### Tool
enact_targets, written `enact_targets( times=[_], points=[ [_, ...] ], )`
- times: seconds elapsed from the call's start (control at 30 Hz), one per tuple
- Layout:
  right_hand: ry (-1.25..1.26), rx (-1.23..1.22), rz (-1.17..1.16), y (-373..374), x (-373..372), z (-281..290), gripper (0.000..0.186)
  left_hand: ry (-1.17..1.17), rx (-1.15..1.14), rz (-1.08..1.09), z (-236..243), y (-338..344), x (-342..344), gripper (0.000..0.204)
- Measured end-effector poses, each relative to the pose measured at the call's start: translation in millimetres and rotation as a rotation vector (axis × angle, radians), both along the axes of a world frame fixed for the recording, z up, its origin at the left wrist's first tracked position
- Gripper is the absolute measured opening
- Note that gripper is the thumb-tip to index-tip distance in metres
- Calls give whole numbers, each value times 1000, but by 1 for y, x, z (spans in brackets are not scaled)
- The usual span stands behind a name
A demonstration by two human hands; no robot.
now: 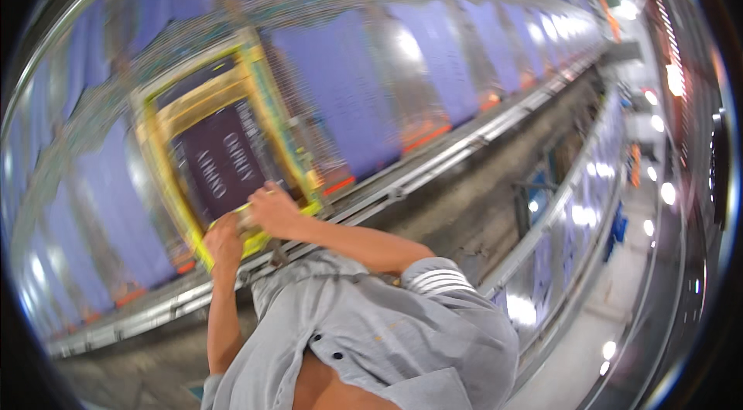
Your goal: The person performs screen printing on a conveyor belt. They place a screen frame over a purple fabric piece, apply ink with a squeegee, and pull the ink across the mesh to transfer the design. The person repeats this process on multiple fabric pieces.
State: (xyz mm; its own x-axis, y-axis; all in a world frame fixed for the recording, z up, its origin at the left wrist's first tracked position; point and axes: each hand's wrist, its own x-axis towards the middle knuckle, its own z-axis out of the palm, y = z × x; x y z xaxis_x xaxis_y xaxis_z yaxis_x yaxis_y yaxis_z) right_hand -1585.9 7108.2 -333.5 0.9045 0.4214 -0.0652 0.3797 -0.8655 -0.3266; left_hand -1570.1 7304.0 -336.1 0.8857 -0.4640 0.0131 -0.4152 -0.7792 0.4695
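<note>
A yellow-edged screen-printing frame lies on a long table, its dark mesh panel bearing pale lettering. At its near end my left hand and my right hand are side by side, fingers curled. A short stretch of pale bar shows between them, and both hands appear closed around it. Whether it is a squeegee handle or part of the frame I cannot tell, as my fingers cover most of it and the picture is blurred.
Purple fabric pieces lie in rows along the table. A metal rail runs along its near edge, close to my waist. Beyond a brownish gap on the right stands another table with purple pieces, and past it a pale walkway.
</note>
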Motion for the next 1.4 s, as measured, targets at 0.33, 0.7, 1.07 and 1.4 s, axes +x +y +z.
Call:
enact_targets(
  times=[0.33, 0.7, 1.07, 1.4],
  points=[
    [-21, -44, 3, -32, 189, 14, 13, 57, 217, -12, 23, -31, 193, 12],
    [-96, 77, -36, -26, 107, 4, 10, -8, 65, -16, 12, -27, 109, 25],
    [10, 546, -242, -52, 27, 0, 65, -60, 86, -15, -19, 8, -16, 22],
    [-116, 487, -1054, -110, 88, -15, 35, -18, -69, -27, 29, 4, -7, 31]
  ],
)
